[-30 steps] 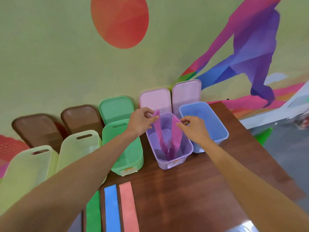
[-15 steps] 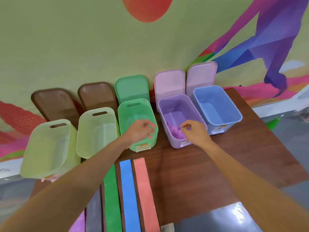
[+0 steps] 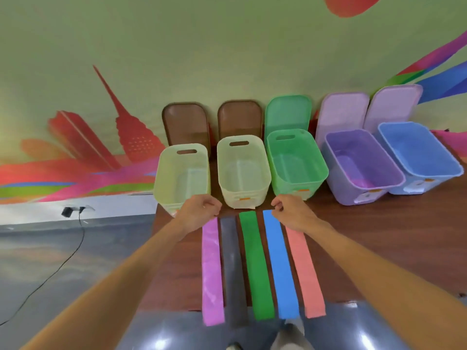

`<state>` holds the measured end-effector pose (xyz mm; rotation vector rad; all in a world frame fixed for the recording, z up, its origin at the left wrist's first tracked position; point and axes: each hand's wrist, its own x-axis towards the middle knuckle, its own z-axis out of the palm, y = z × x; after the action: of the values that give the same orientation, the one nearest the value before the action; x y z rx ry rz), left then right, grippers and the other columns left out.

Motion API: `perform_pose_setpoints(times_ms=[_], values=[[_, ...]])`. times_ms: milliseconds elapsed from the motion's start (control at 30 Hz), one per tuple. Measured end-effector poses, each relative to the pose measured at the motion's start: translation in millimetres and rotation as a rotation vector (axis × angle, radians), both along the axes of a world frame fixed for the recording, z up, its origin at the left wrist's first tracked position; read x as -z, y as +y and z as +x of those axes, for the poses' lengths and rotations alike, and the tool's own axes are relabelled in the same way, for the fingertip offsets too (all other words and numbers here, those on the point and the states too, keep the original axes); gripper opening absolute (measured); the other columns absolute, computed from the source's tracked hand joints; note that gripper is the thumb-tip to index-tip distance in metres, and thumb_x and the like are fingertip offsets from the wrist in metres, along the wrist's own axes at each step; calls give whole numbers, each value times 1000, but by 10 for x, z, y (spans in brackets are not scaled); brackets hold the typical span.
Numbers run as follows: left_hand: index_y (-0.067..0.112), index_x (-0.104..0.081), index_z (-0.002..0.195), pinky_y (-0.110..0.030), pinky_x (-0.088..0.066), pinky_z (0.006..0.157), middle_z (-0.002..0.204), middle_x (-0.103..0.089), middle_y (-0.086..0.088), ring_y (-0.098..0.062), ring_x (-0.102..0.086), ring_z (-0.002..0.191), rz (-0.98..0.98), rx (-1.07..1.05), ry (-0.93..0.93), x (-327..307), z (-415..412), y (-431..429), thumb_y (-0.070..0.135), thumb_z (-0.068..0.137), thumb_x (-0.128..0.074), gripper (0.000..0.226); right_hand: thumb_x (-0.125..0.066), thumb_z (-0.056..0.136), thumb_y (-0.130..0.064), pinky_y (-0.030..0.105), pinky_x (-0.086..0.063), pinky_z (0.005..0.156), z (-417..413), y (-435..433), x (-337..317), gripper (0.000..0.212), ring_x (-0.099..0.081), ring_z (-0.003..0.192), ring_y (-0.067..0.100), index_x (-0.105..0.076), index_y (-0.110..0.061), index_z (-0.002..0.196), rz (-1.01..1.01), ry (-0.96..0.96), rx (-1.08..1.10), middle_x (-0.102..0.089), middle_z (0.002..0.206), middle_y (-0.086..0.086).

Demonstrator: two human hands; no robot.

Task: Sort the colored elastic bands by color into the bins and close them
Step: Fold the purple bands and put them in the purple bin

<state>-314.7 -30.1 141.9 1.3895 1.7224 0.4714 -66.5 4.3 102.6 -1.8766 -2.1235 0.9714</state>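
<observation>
Along the lower centre of the frame five elastic bands lie side by side on the wooden table (image 3: 379,243), near ends hanging over its front edge: pink band (image 3: 212,271), grey band (image 3: 233,274), green band (image 3: 256,269), blue band (image 3: 279,269), salmon band (image 3: 303,271).

Left hand (image 3: 199,210) hovers over the pink band's far end, fingers curled, nothing visible in them. Can't tell if it touches the band. Right hand (image 3: 293,213) has curled fingertips at the blue band's far end; pinch or just near, can't tell.

Behind them stands a row of open bins: two pale yellow bins (image 3: 182,173), green bin (image 3: 295,165), purple bin (image 3: 364,168) with a pink patch in its bottom (likely a band), and blue bin (image 3: 419,157). Lids (image 3: 288,112) lean on the wall behind.

Risks, as I judge them:
- Bands lie close together, so a sloppy pinch could drag a neighbour along.
- Overhanging ends could slide off the table if tugged.
- Grey and salmon have no matching bin, and the two pale bins look alike, so a mis-sort is easy.
- Leaning lids may topple if a bin is bumped.
</observation>
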Motion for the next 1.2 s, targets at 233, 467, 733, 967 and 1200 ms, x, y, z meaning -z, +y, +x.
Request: perform_pose_setpoints(times_ms=[233,467,733,967,1200], values=[[11,-66,108,-21,-44,80,107,-67,-5,-17,-60,93,-57,21,130,525,-504,-242,14,89,-55,22,-56,93,-20,31,-45,94,-564,-80,125,32,-56,111,21,-58,-10,123,-42,-53,-172,-60,124,8],[11,-61,120,-32,-46,97,121,-63,-5,-21,-59,110,-112,-90,184,1156,-520,-139,17,90,-56,31,-56,93,-20,29,-48,87,-831,185,557,27,-60,102,16,-60,-14,118,-116,1,-248,-65,114,3],[27,-54,128,-40,-53,89,125,-56,4,-19,-59,106,-81,-245,225,1715,-306,168,26,87,-60,41,-55,94,-18,23,-45,85,-793,386,1048,25,-61,98,14,-63,-13,117,-222,59,-253,-66,115,4],[29,-67,113,-32,-50,84,120,-60,6,-18,-56,107,22,-346,395,1876,-212,277,21,87,-61,27,-54,95,-18,26,-48,92,-742,435,1203,26,-62,101,12,-61,-17,121,-277,75,-258,-65,115,1],[23,-65,83,-31,-52,71,106,-59,9,-15,-58,88,92,-365,320,1876,-263,242,14,78,-72,12,-55,93,-16,27,-52,83,-845,496,1246,22,-63,90,12,-65,-16,113,-233,116,-265,-67,105,-1]])
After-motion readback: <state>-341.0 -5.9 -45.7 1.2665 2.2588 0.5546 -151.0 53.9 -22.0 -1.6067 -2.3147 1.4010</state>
